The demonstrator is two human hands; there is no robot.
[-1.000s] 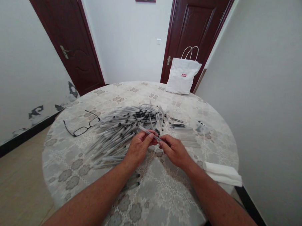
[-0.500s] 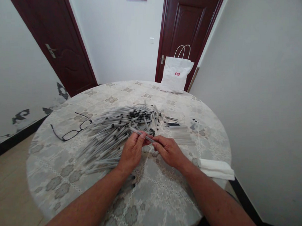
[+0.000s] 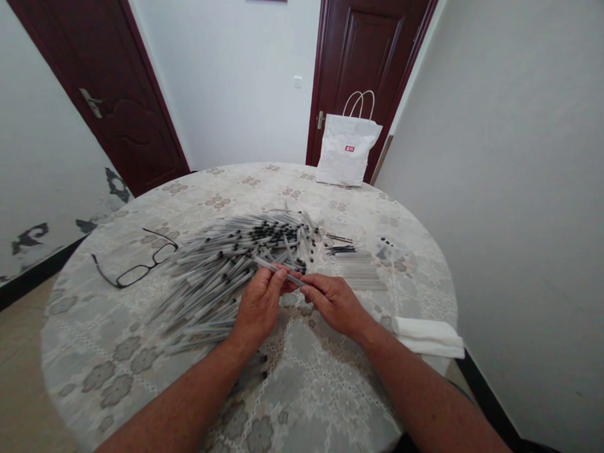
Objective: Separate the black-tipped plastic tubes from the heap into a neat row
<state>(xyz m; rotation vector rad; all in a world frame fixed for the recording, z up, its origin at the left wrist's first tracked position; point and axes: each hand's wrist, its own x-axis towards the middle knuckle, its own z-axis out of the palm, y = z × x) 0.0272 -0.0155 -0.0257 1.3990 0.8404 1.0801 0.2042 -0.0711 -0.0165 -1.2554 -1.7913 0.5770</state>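
The left grip (image 3: 259,301) and right grip (image 3: 336,305) pinch one slim translucent tube (image 3: 264,262) between them, probably to steady it at two points; what lies inside the right fingertips is too small to tell. Just left of and beyond the grip, black-tipped tubes (image 3: 199,285) fan across the table (image 3: 325,388), seemingly for easy reach. Right of it, clear tubes (image 3: 363,272) lie parallel, perhaps for lifting singly, with dark thin rods (image 3: 341,249) just past them. Well beyond, a white bag (image 3: 349,155) stands out of the way.
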